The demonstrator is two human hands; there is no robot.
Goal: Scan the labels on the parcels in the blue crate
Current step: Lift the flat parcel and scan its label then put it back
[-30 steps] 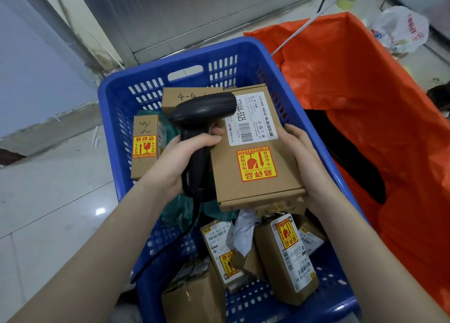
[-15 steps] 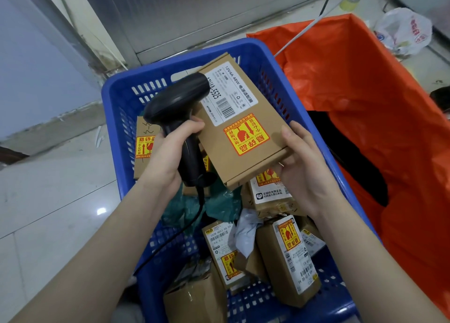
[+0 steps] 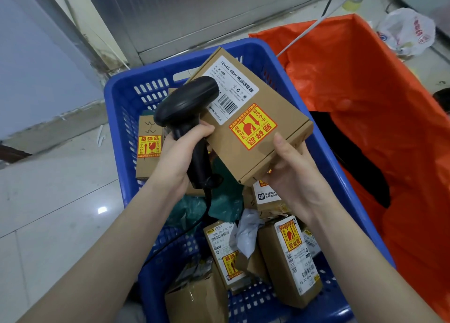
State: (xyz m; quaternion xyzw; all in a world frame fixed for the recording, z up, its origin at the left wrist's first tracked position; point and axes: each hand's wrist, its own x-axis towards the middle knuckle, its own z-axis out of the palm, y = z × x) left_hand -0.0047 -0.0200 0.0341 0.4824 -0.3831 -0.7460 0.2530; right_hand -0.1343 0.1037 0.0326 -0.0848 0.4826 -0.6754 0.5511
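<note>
My right hand (image 3: pixel 292 174) grips the near corner of a flat cardboard parcel (image 3: pixel 265 147) and holds it tilted above the blue crate (image 3: pixel 121 96). The parcel carries a white barcode label (image 3: pixel 233 91) and a yellow-and-red fragile sticker (image 3: pixel 253 126). My left hand (image 3: pixel 180 152) is closed around the handle of a black corded barcode scanner (image 3: pixel 187 106). The scanner's head sits over the left edge of the white label. Several more cardboard parcels lie in the crate, among them one with a long white label (image 3: pixel 289 257) and another upright at the left wall (image 3: pixel 148 149).
An orange sack (image 3: pixel 365 79) stands open just right of the crate, dark inside. A green plastic mailer (image 3: pixel 194 210) lies among the parcels. The scanner's cable runs down over the crate's near left side. A white plastic bag (image 3: pixel 409 30) sits on the tiled floor at the far right.
My right hand has lifted the flat parcel out of the crate and turned it clockwise. The scanner has come up with it and now covers the label's left edge.
</note>
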